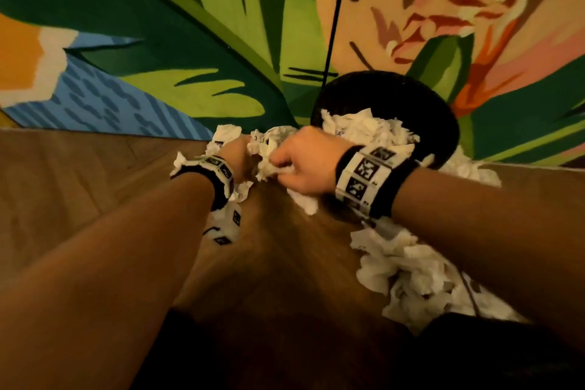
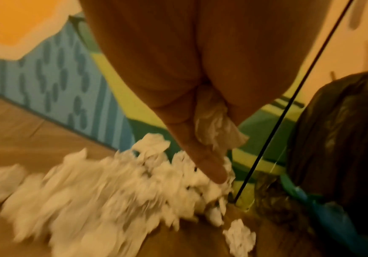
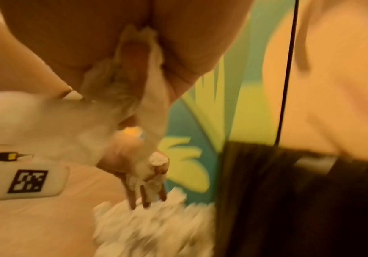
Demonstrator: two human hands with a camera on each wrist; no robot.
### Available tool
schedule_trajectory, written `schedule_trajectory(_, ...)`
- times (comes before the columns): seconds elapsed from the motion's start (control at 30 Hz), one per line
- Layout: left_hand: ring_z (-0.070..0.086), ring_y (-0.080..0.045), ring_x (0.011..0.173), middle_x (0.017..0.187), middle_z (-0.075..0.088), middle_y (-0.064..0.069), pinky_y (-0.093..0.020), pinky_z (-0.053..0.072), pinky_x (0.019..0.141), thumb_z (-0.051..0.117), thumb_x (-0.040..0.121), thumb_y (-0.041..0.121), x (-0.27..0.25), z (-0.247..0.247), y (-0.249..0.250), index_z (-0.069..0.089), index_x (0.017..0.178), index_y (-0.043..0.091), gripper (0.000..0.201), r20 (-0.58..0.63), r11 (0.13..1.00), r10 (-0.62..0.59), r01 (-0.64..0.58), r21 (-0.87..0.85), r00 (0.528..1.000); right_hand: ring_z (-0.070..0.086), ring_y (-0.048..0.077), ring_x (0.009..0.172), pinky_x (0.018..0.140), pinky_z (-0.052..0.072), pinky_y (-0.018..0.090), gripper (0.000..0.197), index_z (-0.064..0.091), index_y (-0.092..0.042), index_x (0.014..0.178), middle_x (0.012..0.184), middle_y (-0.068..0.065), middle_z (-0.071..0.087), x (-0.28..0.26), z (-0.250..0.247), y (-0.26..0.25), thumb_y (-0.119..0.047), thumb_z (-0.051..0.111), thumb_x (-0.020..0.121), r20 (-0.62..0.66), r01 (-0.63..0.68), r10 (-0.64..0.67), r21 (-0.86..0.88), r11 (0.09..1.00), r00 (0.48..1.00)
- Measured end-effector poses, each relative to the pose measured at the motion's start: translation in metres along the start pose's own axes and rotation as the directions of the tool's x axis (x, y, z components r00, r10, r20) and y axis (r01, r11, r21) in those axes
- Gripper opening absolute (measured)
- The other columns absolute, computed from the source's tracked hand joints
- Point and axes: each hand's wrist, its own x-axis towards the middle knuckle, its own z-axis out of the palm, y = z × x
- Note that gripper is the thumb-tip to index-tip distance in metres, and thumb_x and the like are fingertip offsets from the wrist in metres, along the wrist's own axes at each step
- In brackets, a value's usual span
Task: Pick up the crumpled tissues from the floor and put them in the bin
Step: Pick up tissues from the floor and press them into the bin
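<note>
Left hand (image 1: 243,157) and right hand (image 1: 304,165): 2 in number, brought together low over wooden floor (image 1: 95,174), fingers of each curled and clamped on 1 shared wad of crumpled tissues (image 1: 266,155) just left of bin (image 1: 411,104). Bin: black, lined with dark bag, at edge of leaf-patterned rug (image 1: 158,41), white tissues heaped at its near rim. Loose tissues: 1 pile (image 1: 408,272) on floor under right forearm, more beneath left wrist; thin black cord (image 1: 335,16) crossing rug.
</note>
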Motion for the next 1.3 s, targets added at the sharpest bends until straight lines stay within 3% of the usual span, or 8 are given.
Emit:
schedule_trajectory(0.1,0.064,-0.031,0.080,0.096,0.060,-0.015,-0.034,0.055,0.063,0.056,0.094,0.006,0.003,-0.033,0.037,0.047,0.118,0.004,0.026,-0.050,0.997,0.064,-0.066,-0.049,0.997,0.064,0.018,0.076,0.072,0.051,0.031,0.013,0.065,-0.024,0.083,0.083,-0.002,0.071,-0.015,-0.042,0.027,-0.035,0.064,0.089,-0.156,0.023,-0.021,0.006,1.000,0.988)
schedule_trajectory(0.2,0.059,-0.037,0.102,0.111,0.061,-0.020,-0.039,0.046,0.082,0.054,0.098,0.026,0.008,-0.061,0.079,0.055,0.114,0.003,0.028,-0.152,0.980,0.195,-0.184,0.080,0.969,0.059,0.013,0.066,0.059,0.044,0.028,0.032,0.070,-0.020,0.078,0.072,-0.001,0.067,-0.030,-0.061,0.075,-0.051,0.071,0.081,-0.277,-0.170,0.199,0.126,0.977,0.940)
schedule_trajectory(0.4,0.041,-0.019,0.090,0.097,0.045,-0.007,-0.029,0.029,0.075,0.027,0.099,0.035,0.002,-0.065,0.150,0.041,0.097,0.011,0.027,-0.116,0.955,0.279,-0.288,-0.071,0.953,0.050,0.024,0.057,0.052,0.027,0.032,0.049,0.044,-0.014,0.059,0.057,0.006,0.047,-0.057,-0.010,0.146,-0.045,0.046,0.096,-0.369,-0.562,0.718,0.450,0.694,0.590)
schedule_trajectory(0.57,0.051,-0.022,0.077,0.090,0.053,-0.009,-0.030,0.033,0.064,0.035,0.102,0.017,0.002,-0.014,0.163,0.040,0.120,0.006,0.022,-0.069,0.924,0.365,-0.371,-0.091,0.928,0.052,0.033,0.104,0.087,0.042,0.037,0.024,0.053,-0.017,0.114,0.127,0.013,0.045,-0.054,0.001,0.144,-0.019,0.035,0.099,-0.142,-0.652,0.730,0.361,0.667,0.668)
schedule_trajectory(0.67,0.056,-0.027,0.071,0.079,0.053,-0.003,-0.033,0.035,0.055,0.053,0.094,0.016,0.003,0.010,0.158,0.039,0.123,0.013,0.032,0.064,0.890,0.430,-0.434,0.136,0.901,0.054,0.027,0.095,0.082,0.046,0.036,0.026,0.049,-0.024,0.111,0.125,0.006,0.040,-0.054,0.003,0.144,-0.010,0.052,0.090,-0.181,-0.608,0.686,0.343,0.716,0.705)
schedule_trajectory(0.8,0.054,-0.024,0.104,0.108,0.058,-0.001,-0.037,0.046,0.091,0.070,0.085,0.039,0.012,0.010,0.155,0.070,0.096,0.018,0.024,0.039,0.867,0.434,-0.429,0.255,0.900,0.057,0.020,0.093,0.086,0.050,0.034,0.022,0.059,-0.027,0.095,0.108,0.001,0.054,-0.057,0.006,0.143,-0.020,0.073,0.080,-0.245,-0.561,0.615,0.257,0.786,0.749)
schedule_trajectory(1.0,0.043,-0.021,0.083,0.064,0.045,0.004,-0.041,0.034,0.088,0.029,0.099,0.051,0.008,0.017,0.160,0.055,0.057,0.018,0.059,0.079,0.720,0.455,-0.419,0.553,0.887,0.055,0.019,0.067,0.063,0.045,0.029,0.035,0.064,-0.021,0.060,0.064,-0.003,0.061,-0.058,0.008,0.136,-0.046,0.057,0.084,-0.264,-0.615,0.600,0.029,0.788,0.755)
schedule_trajectory(1.3,0.046,-0.020,0.077,0.064,0.045,0.002,-0.042,0.030,0.096,0.021,0.100,0.035,-0.005,0.018,0.162,0.056,0.076,0.017,0.046,0.197,0.704,0.450,-0.482,0.521,0.871,0.058,0.026,0.068,0.056,0.043,0.028,0.041,0.060,-0.011,0.062,0.069,0.008,0.060,-0.054,0.002,0.131,-0.037,0.045,0.090,-0.059,-0.661,0.669,0.117,0.741,0.740)
